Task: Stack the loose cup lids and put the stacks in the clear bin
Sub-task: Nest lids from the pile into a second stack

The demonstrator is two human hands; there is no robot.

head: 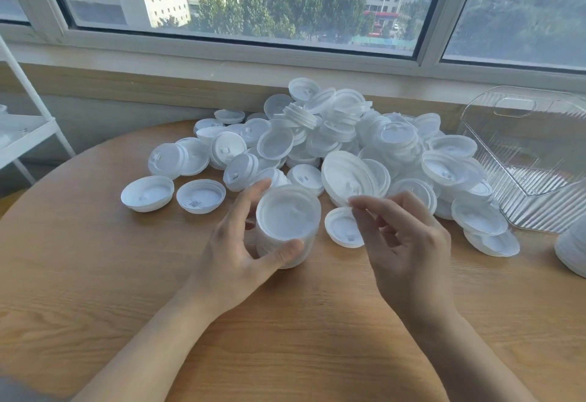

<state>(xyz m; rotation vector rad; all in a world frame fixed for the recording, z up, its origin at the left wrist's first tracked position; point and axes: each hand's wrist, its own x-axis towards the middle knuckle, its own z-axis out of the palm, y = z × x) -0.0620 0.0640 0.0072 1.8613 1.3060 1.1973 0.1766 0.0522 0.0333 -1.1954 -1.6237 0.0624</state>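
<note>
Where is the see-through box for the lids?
In the head view the clear bin stands at the table's far right by the window, just right of the pile of loose lids and beyond the right hand.

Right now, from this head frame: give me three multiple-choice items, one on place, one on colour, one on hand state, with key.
1. Where is the clear bin?
A. far right of the table, by the window
B. left, on the white shelf
C. under the table

2. What colour are the loose lids?
A. black
B. translucent white
C. red

3. What does the left hand do?
A. lies flat on the table
B. grips a stack of lids
C. holds the bin

Key: 1 A, it lies right of the pile. 2 B, all pale and milky. 3 B, thumb and fingers wrap the stack.
</note>
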